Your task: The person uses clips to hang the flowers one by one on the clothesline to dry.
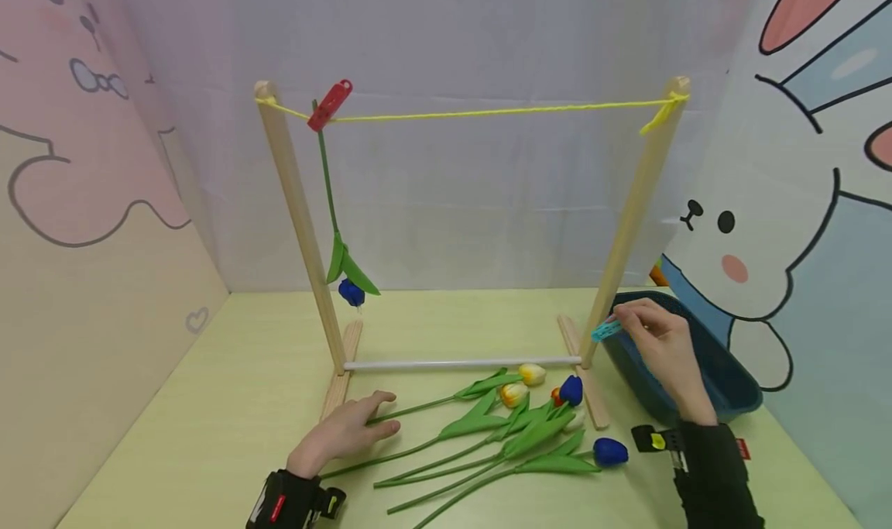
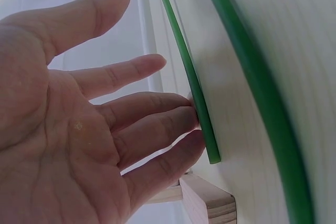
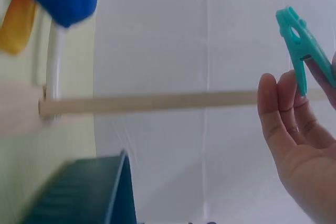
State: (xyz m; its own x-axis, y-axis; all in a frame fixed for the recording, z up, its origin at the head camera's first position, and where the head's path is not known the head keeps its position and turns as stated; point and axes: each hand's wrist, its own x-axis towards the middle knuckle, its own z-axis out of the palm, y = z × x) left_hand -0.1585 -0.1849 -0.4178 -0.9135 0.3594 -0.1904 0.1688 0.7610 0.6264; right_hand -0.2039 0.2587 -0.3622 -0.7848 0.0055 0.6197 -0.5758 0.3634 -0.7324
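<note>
Fingers point(image 2: 157, 66) of the left hand point(image 1: 344, 434) are straight and slightly spread, palm down on the table point(image 1: 209, 405) near its front edge; they grip nothing. In the left wrist view the fingertips touch the cut end of a green stem point(image 2: 195, 95), which belongs to the topmost tulip in the pile.

Wooden rack point(image 1: 296, 211) stands mid-table: two upright posts on flat feet, white rod point(image 1: 460, 364) low between them, yellow string point(image 1: 488, 112) tied across the tops. Red peg point(image 1: 330, 104) sits on the string next to the left post and clamps one blue tulip point(image 1: 351, 291) hanging head down, clear of the table.

Pile of tulips point(image 1: 516, 424) lies in front of the rod, stems pointing toward the front-left, heads toward the right: yellow, orange and blue ones, leaves overlapping.

Right hand point(image 1: 658, 347) is raised just beside the right post, above the near rim of the dark tub point(image 1: 732, 386) at the table's right edge. Thumb and fingers pinch a teal peg point(image 1: 605, 330) by its rear end; the front end points left toward the post. Cannot tell whether the peg itself is squeezed open.
</note>
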